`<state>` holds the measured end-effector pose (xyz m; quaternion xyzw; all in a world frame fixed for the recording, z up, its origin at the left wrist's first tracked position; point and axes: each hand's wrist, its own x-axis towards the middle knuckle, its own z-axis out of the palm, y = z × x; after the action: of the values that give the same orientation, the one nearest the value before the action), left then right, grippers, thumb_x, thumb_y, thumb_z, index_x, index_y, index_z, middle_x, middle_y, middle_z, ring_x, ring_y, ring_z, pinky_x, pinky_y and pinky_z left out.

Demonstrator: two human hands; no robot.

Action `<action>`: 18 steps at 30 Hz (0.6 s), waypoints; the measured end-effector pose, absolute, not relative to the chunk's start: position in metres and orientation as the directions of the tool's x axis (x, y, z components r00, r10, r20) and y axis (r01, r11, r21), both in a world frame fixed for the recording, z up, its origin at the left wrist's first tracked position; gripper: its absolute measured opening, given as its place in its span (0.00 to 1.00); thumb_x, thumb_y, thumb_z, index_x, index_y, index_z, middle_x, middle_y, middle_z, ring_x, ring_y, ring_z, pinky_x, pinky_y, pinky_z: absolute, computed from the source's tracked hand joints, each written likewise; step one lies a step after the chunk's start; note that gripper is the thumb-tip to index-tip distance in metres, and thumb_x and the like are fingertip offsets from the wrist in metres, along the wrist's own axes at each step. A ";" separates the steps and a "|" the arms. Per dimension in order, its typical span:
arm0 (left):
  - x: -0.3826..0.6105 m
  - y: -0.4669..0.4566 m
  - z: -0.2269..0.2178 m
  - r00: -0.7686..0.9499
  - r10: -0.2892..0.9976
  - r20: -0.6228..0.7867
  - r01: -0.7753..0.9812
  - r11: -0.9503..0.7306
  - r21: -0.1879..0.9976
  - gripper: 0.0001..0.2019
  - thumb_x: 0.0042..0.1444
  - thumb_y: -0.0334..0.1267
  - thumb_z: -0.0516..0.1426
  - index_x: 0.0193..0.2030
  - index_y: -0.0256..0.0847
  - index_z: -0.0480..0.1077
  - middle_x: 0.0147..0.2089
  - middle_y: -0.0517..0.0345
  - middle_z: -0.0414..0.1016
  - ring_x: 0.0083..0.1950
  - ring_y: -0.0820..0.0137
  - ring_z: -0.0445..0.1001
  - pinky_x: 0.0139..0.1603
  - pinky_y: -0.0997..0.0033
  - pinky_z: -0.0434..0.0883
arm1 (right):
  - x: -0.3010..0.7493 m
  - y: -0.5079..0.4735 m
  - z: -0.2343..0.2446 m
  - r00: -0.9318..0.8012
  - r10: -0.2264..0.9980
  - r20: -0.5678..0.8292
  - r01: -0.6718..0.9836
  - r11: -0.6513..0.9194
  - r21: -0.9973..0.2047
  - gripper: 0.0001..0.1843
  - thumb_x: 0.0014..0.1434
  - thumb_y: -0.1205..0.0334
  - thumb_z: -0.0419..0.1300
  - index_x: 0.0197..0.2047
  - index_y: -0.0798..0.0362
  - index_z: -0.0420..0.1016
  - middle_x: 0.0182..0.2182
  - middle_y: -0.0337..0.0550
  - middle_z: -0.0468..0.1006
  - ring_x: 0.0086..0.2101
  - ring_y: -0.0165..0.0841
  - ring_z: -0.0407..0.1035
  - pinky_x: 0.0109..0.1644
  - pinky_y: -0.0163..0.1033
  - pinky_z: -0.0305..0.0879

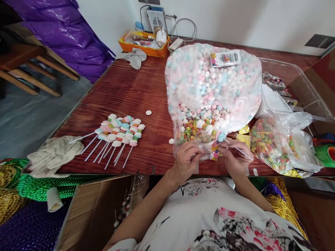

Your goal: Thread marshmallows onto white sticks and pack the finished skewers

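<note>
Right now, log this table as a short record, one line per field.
Right hand: holds a skewer by its stick
Left hand: beside that skewer; what its grip pinches is unclear
Pile: strung skewers at left, sticks toward the near side
Big bag: pink, white and blue sweets
Small bag: coloured rings, right of the right hand
Loose: two white sweets, left of the big bag
Back: orange tray near the wall

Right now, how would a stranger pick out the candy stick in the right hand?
On the reddish-brown table, find the large plastic bag of pastel candies. Over its near edge, the right hand holds the candy stick, its candied end pointing up and to the left. Unlike the similar sticks lying together at the left, this one is in a hand.
</note>
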<state>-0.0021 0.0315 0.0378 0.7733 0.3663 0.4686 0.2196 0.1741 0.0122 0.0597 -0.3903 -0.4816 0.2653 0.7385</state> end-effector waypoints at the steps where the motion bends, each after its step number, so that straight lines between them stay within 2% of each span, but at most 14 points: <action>1: -0.003 0.033 0.037 0.281 0.784 0.554 0.359 -0.621 0.697 0.05 0.59 0.33 0.61 0.32 0.38 0.72 0.32 0.57 0.73 0.35 0.71 0.70 0.37 0.70 0.69 | 0.176 0.011 0.062 0.414 0.765 0.493 -0.042 0.557 -0.829 0.10 0.51 0.71 0.68 0.36 0.48 0.77 0.32 0.35 0.82 0.33 0.33 0.78 0.42 0.45 0.77; 4: -0.008 0.038 0.033 0.240 0.835 0.496 0.345 -0.551 0.760 0.07 0.57 0.34 0.62 0.29 0.38 0.71 0.31 0.58 0.72 0.34 0.72 0.70 0.35 0.72 0.68 | 0.188 0.006 0.075 0.473 0.721 0.506 -0.092 0.612 -0.785 0.03 0.57 0.63 0.65 0.37 0.49 0.79 0.33 0.38 0.83 0.29 0.33 0.78 0.35 0.43 0.77; 7: -0.013 0.042 0.026 0.187 0.902 0.389 0.287 -0.429 0.856 0.10 0.55 0.36 0.64 0.26 0.38 0.70 0.28 0.60 0.70 0.31 0.73 0.69 0.31 0.73 0.66 | 0.210 -0.003 0.092 0.472 0.698 0.539 -0.071 0.639 -0.766 0.07 0.59 0.59 0.63 0.39 0.50 0.81 0.31 0.40 0.83 0.24 0.32 0.75 0.27 0.38 0.73; 11: -0.018 0.044 0.018 0.121 0.958 0.262 0.232 -0.284 0.930 0.11 0.52 0.37 0.66 0.25 0.38 0.70 0.26 0.61 0.70 0.28 0.74 0.67 0.30 0.73 0.64 | 0.238 -0.018 0.104 0.417 0.745 0.521 -0.065 0.596 -0.800 0.08 0.60 0.55 0.63 0.36 0.50 0.81 0.26 0.40 0.81 0.20 0.31 0.71 0.19 0.36 0.65; 13: -0.019 0.043 0.017 0.116 0.960 0.254 0.229 -0.275 0.934 0.10 0.52 0.36 0.66 0.24 0.38 0.70 0.26 0.61 0.70 0.29 0.74 0.67 0.30 0.73 0.65 | 0.244 -0.022 0.103 0.378 0.787 0.487 -0.078 0.552 -0.830 0.09 0.60 0.55 0.63 0.35 0.51 0.81 0.25 0.40 0.81 0.18 0.30 0.70 0.21 0.38 0.67; 16: -0.017 0.042 0.019 0.136 0.947 0.290 0.241 -0.316 0.918 0.11 0.52 0.35 0.65 0.24 0.38 0.69 0.26 0.61 0.69 0.29 0.74 0.67 0.30 0.73 0.64 | 0.243 -0.022 0.098 0.297 0.855 0.425 -0.103 0.472 -0.876 0.10 0.60 0.54 0.63 0.36 0.52 0.81 0.27 0.42 0.81 0.19 0.31 0.71 0.31 0.46 0.74; 18: -0.016 0.041 0.020 0.145 0.933 0.329 0.253 -0.356 0.900 0.11 0.52 0.35 0.65 0.24 0.38 0.68 0.26 0.62 0.69 0.28 0.74 0.67 0.29 0.74 0.64 | 0.241 -0.021 0.096 0.257 0.880 0.399 -0.107 0.437 -0.893 0.10 0.61 0.55 0.63 0.36 0.52 0.82 0.28 0.42 0.82 0.20 0.31 0.71 0.37 0.50 0.75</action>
<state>-0.0156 0.0407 0.0199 0.6687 0.4434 0.4805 0.3540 0.2410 -0.0205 0.0963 -0.3920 -0.4933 0.3578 0.6892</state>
